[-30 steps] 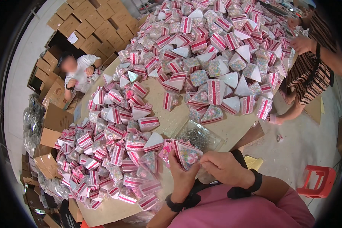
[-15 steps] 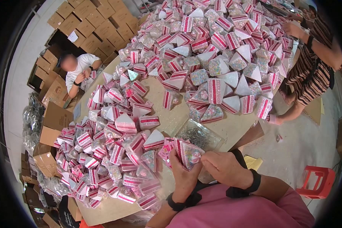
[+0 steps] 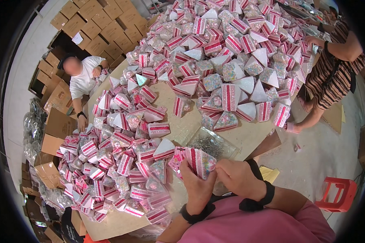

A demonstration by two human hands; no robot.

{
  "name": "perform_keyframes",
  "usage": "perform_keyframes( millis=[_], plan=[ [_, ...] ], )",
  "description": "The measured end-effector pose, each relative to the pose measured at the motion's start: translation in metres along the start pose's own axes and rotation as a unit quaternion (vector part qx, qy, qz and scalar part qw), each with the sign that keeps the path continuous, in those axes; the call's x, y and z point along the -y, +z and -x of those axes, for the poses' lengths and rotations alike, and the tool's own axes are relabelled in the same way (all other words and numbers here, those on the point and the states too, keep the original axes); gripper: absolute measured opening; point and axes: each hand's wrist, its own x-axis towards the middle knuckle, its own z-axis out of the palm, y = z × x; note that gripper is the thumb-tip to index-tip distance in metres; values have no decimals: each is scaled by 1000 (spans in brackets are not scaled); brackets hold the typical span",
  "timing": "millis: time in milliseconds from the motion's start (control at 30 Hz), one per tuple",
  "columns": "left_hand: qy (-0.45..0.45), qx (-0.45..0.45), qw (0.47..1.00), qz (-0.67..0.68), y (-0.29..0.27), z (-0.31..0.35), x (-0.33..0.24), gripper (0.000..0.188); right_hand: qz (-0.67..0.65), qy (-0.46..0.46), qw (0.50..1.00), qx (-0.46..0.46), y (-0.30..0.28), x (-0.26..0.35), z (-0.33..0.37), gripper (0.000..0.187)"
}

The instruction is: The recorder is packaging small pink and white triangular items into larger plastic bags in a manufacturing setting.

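Observation:
My left hand [image 3: 196, 189] grips a toy cake slice [image 3: 199, 163] with pink-and-white striped sides and a glittery, bead-like top. Beside the slice, on its left, is a printed pink card [image 3: 177, 160]. Close to the slice's right tip, my right hand [image 3: 240, 179] is closed in a pinch; whatever its fingers hold is too small or hidden to make out. Just beyond my hands, a clear plastic bag [image 3: 229, 150] lies on the table with a heap of small metal pieces [image 3: 208, 144] in it.
Wrapped cake slices form a large pile [image 3: 231, 52] at the back and another [image 3: 121, 162] at the left on the table [image 3: 172, 115]. A person in white [image 3: 83, 77] is across at left, one in stripes [image 3: 332, 73] at right. Cartons [image 3: 103, 24] and a red stool [image 3: 336, 195] stand around.
The slice in my left hand has turned, showing more of its striped side. My right hand stays near its tip. The person in white now reaches toward the left pile; the person in stripes has shifted.

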Motion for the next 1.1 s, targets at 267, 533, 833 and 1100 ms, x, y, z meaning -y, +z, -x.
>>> perform_keyframes(
  millis=[267, 533, 833, 1100],
  plan=[
    [71, -11, 992, -104, 0, 2, 10, 77, -8, 18, 1000, 11, -1, -2, -2, 7],
    [62, -8, 993, -99, -6, 0, 12, 77, -196, 163, 965, 68, 2, -6, -8, 29],
    [90, -25, 984, -152, -11, -5, 15, 80, -319, 252, 904, 134, 1, -6, -20, 44],
    [134, -25, 977, -166, -16, -7, 9, 82, -378, 305, 860, 156, 3, -11, -17, 43]
  ],
)
